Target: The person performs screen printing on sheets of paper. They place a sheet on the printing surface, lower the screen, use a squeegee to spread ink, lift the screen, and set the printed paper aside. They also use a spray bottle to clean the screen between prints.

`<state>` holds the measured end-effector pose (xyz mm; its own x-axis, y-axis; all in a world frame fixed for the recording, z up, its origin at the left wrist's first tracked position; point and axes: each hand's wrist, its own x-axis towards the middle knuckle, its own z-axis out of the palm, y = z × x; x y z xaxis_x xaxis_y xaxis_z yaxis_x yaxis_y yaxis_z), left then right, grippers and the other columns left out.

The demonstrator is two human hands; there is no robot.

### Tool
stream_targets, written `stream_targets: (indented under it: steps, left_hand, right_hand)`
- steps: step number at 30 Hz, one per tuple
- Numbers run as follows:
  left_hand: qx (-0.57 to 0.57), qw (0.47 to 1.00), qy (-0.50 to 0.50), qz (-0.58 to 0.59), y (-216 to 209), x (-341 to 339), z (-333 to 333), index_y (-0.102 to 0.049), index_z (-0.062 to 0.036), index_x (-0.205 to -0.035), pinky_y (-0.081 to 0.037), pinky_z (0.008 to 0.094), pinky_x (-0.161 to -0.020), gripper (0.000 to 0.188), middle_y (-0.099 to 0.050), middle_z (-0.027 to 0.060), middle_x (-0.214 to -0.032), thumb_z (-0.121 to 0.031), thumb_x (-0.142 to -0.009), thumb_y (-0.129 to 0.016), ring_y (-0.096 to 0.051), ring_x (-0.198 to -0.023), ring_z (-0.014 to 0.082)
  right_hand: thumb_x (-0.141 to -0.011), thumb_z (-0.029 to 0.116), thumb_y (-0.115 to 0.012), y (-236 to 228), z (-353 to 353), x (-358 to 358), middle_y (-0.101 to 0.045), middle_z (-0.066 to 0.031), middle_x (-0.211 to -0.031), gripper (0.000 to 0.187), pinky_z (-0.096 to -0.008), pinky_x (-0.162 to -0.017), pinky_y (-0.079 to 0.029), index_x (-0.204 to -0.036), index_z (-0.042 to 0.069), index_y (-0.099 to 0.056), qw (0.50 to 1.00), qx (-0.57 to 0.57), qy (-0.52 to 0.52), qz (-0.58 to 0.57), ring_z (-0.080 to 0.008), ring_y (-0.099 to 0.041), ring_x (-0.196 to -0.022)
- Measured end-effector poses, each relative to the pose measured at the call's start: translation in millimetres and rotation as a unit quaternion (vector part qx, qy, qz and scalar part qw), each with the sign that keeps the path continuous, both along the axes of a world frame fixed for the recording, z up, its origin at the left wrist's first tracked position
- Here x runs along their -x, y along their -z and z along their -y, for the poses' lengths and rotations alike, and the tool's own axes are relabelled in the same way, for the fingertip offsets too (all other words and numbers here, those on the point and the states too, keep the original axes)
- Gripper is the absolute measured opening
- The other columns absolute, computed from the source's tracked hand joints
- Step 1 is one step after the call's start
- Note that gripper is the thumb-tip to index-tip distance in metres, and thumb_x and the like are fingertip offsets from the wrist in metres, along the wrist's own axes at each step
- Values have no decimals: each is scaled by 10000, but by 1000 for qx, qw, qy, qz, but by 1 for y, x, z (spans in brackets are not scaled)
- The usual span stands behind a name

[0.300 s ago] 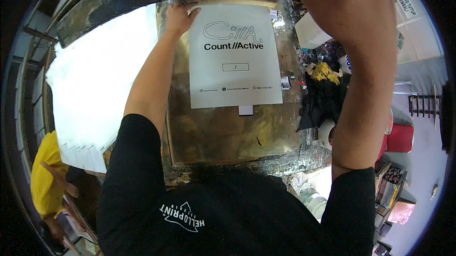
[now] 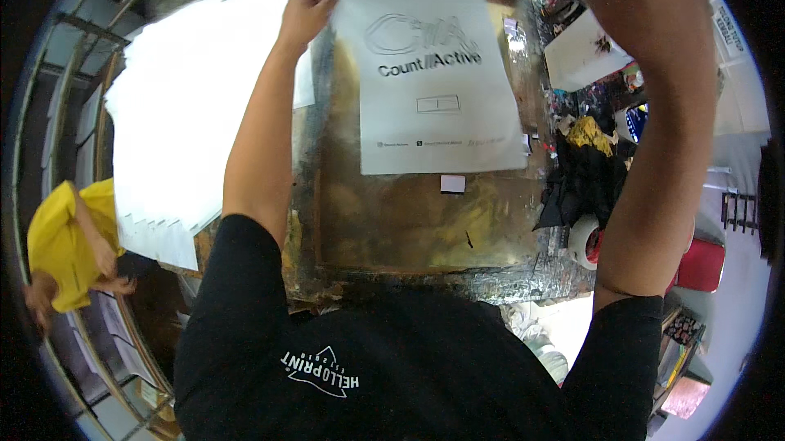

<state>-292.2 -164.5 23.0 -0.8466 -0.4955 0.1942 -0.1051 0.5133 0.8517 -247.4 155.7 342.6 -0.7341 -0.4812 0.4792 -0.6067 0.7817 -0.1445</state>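
My left hand (image 2: 309, 14) is closed at the far left corner of a printed plastic or paper sheet (image 2: 446, 134), gripping its edge. Black outlined lettering, bold lettering and a small box mark the sheet, which looks lifted and slightly wavy above a worn brown board (image 2: 392, 228). A small white tab (image 2: 452, 184) lies on the board just below the sheet's near edge. My right arm (image 2: 654, 171) reaches up past the top rim on the right, so its hand is out of the picture.
Overlapping white sheets (image 2: 204, 106) are spread at the left. Right of the board are a white box (image 2: 585, 53), a yellow crumpled rag (image 2: 589, 134), black cloth (image 2: 572, 188) and a tape roll (image 2: 584, 241). Another person in a yellow shirt (image 2: 69, 237) is by racks at far left.
My left fingers have closed on the sheet's corner, and the sheet has come up off the board, its print now blurred. The whole view has shifted, with the board further right.
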Motion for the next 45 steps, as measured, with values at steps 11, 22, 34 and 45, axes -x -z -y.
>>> stream_targets:
  steps: [11,22,34,45]
  left_hand:
    - [-89,891,-433,-105,24,-389,41,-659,44,-1120,-421,264,-555,307,-613,23,-760,-248,-1026,-666,-509,-624,88]
    - [469,850,-133,198,-6,-344,8,-372,-87,-1594,-43,627,-1250,871,-391,138,-1635,-686,-974,-494,-274,-1552,319]
    - [442,858,240,108,25,-133,-155,-399,-48,-1575,0,678,-1233,1333,-357,193,-1644,-1009,-655,-478,-271,-1551,368]
    - [374,850,359,89,18,-66,-285,-402,-18,-1560,26,661,-1243,1380,-319,229,-1644,-1018,-615,-503,-230,-1558,381]
  right_hand:
    - [-1003,507,-582,62,-39,4,-719,-211,-1024,540,-435,-920,-414,-1218,24,-691,970,-38,-77,-227,-379,-666,-957]
    - [-994,506,-580,61,-37,1,-712,-184,-951,465,-487,-877,-415,-1039,52,-672,966,-21,-98,-240,-387,-668,-928]
    - [-1003,519,-557,51,-28,15,-587,-65,-616,506,-375,-635,-446,-803,63,-644,973,14,-123,-193,-201,-515,-559]
    - [-990,545,-561,37,-31,11,-540,-33,-526,555,-393,-706,-457,-705,72,-623,978,22,-108,-178,-181,-479,-489]
